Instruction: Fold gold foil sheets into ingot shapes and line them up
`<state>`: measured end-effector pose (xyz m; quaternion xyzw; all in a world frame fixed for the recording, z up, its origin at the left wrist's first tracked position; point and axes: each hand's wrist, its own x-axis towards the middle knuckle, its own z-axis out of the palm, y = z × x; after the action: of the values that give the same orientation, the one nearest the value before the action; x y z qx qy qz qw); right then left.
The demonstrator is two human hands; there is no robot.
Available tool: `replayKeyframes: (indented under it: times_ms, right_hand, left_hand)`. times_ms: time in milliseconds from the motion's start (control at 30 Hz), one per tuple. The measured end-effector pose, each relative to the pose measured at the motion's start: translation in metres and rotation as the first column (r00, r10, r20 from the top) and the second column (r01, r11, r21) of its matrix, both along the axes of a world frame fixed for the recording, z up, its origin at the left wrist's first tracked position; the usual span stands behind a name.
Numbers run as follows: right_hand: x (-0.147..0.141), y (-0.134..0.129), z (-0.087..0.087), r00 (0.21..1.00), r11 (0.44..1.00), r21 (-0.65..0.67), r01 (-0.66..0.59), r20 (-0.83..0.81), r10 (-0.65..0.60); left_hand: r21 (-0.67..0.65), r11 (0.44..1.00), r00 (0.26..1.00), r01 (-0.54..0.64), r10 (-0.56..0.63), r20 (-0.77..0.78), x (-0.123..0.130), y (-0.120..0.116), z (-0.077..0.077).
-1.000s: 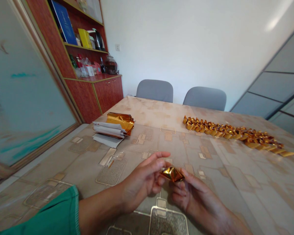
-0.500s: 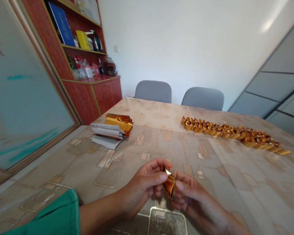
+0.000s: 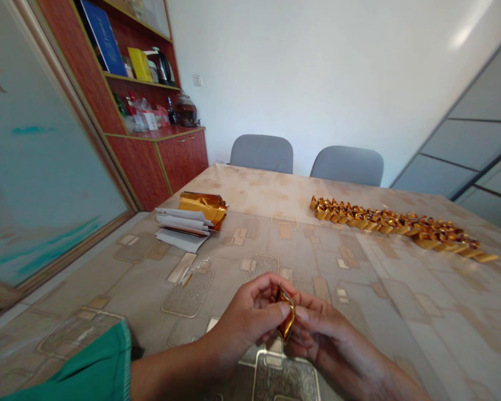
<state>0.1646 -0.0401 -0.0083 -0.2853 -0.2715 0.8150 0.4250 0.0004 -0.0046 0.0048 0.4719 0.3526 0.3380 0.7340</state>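
Observation:
Between my two hands is a small folded gold foil paper ingot (image 3: 289,322), its pointed ends facing up and down. My left hand (image 3: 256,312) pinches it, with the thumb pressed on its near face. My right hand (image 3: 323,323) closes on its right side with thumb and fingertips. Parts of the fingers behind the foil are hidden. Further off to the left lies a stack of gold foil paper (image 3: 202,206) with white-backed sheets (image 3: 182,223). Rows of finished-looking gold foil ingots (image 3: 371,220) stand at the right.
A patterned cloth covers the table (image 3: 250,228). Two grey chairs (image 3: 261,153) stand at its far side. To the left are a red-brown cabinet (image 3: 183,159) with shelves and a frosted glass door (image 3: 45,167).
The foil ingot has turned slightly between my fingers and looks narrower. My left thumb has shifted down onto its face. The stack and the rows stay where they were.

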Motion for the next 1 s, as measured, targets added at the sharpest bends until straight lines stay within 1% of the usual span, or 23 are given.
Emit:
replayKeyframes:
  times_ms: [100, 200, 233, 300, 400, 467, 533, 633, 700, 800, 933, 1000]
  right_hand:
    - [-0.0005, 0.0018, -0.0014, 1.0, 1.0, -0.013, -0.009, 0.009, 0.009]
    - [-0.0002, 0.0032, -0.0011, 1.0, 1.0, -0.021, -0.008, -0.021, 0.008]
    - [0.0002, 0.0033, -0.0008, 0.999, 1.0, -0.02, -0.007, -0.035, 0.007]
    - [0.0013, 0.0027, -0.0003, 0.999, 1.0, -0.016, 0.003, -0.054, -0.004]
    - [0.0032, 0.0012, 0.0, 0.997, 0.999, -0.031, 0.026, -0.078, -0.029]
    - [0.004, 0.0008, -0.0002, 0.996, 0.999, -0.037, 0.034, -0.084, -0.037]
    - [0.004, 0.001, -0.0006, 0.996, 0.999, -0.025, 0.036, -0.083, -0.038]
    - [0.0025, 0.0023, -0.0007, 0.998, 1.0, 0.0, 0.015, -0.065, -0.015]
    - [0.0012, 0.003, -0.0003, 0.999, 1.0, 0.011, -0.009, -0.04, 0.009]
    - [0.0, 0.0034, 0.0007, 1.0, 1.0, 0.008, -0.025, -0.001, 0.025]
    - [-0.0003, 0.0032, 0.0011, 1.0, 1.0, -0.002, -0.025, 0.005, 0.025]
    - [-0.0008, 0.0036, 0.0006, 1.0, 1.0, -0.001, -0.03, -0.008, 0.03]
  left_hand:
    - [0.0, 1.0, 0.999, -0.027, 0.027, -0.039, 0.0012, 0.0009, -0.0003]
    - [-0.024, 1.0, 1.0, -0.006, 0.006, 0.011, 0.0001, 0.0016, -0.0028]
    - [-0.055, 0.998, 0.999, 0.004, -0.001, 0.047, -0.0007, 0.0017, -0.0038]
    - [-0.167, 0.985, 0.989, 0.037, -0.013, 0.145, -0.0028, 0.002, -0.0058]
    - [-0.352, 0.929, 0.954, 0.113, -0.003, 0.299, -0.0055, 0.0033, -0.0076]
    - [-0.389, 0.907, 0.938, 0.159, -0.016, 0.345, -0.0064, 0.0041, -0.0073]
    - [-0.348, 0.924, 0.948, 0.157, -0.042, 0.315, -0.0062, 0.004, -0.0059]
    - [-0.211, 0.974, 0.983, 0.078, -0.04, 0.181, -0.0044, 0.0021, -0.0031]
    - [-0.145, 0.989, 0.995, 0.036, -0.022, 0.099, -0.003, 0.0008, -0.0019]
    - [-0.126, 0.992, 0.999, 0.008, -0.003, 0.041, -0.0023, 0.0001, -0.0014]
    - [-0.164, 0.986, 0.998, 0.019, -0.008, 0.069, -0.0032, 0.0003, -0.0018]
    - [-0.127, 0.992, 1.0, -0.004, 0.008, 0.029, -0.0031, 0.0002, -0.0025]
